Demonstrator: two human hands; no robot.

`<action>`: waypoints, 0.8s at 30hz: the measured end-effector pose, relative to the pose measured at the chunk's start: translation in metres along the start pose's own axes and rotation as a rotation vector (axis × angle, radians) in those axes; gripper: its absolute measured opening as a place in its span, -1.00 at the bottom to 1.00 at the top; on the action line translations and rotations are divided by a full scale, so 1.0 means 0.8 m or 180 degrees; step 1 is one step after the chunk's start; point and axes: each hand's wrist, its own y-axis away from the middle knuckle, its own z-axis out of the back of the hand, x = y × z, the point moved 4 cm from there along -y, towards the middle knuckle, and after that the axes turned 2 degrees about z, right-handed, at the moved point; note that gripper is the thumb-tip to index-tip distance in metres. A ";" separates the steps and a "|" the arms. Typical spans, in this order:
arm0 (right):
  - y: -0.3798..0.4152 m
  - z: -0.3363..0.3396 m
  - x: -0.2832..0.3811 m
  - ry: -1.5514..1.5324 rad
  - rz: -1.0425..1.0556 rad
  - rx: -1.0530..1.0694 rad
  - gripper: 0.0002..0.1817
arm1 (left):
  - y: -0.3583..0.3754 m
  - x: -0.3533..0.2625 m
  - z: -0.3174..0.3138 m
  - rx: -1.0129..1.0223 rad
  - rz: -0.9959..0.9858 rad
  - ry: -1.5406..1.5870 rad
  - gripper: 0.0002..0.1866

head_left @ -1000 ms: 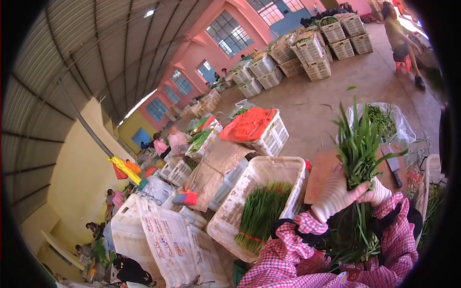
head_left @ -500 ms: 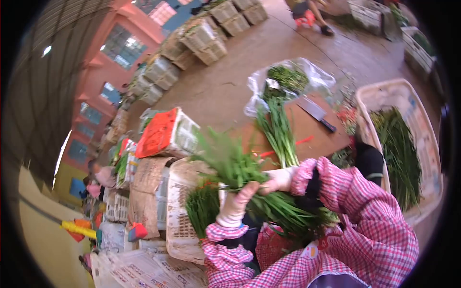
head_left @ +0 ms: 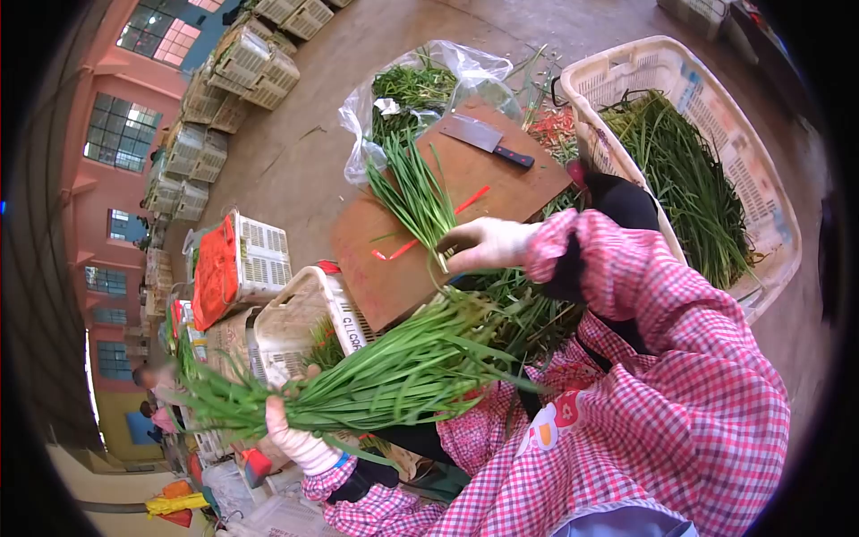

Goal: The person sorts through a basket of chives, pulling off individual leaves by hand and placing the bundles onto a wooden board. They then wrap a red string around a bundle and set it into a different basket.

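Warehouse floor; hands closed: left hand (head_left: 300, 440) grips chive bundle (head_left: 385, 371), right hand (head_left: 488, 246) pinches chive sprig (head_left: 416, 192).

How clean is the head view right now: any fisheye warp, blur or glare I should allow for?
Head view: strong fisheye with a black vignette, so the white crate and pink building curve toward the rim; even daylight with soft shadows; mild glare on the plastic bag; the right hand, left hand and chive bundle read fairly sharp; the far stacked crates are soft.
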 end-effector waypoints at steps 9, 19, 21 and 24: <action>0.104 0.008 0.004 0.0670 0.0813 -0.0523 -0.63 | 0.024 -0.026 0.032 -0.0261 -0.0489 0.0233 -0.61; 0.080 -0.112 0.079 0.2884 0.2067 0.0281 -0.29 | 0.027 -0.025 -0.006 -0.0660 -0.0603 -0.0134 -0.67; 0.055 -0.136 0.069 0.1805 0.1513 0.0503 -0.71 | 0.019 -0.029 0.010 -0.0113 -0.0532 0.0119 -0.66; 0.074 -0.132 0.055 0.2281 0.2317 0.0800 -0.76 | 0.015 -0.034 0.024 0.0441 -0.0743 0.0478 -0.68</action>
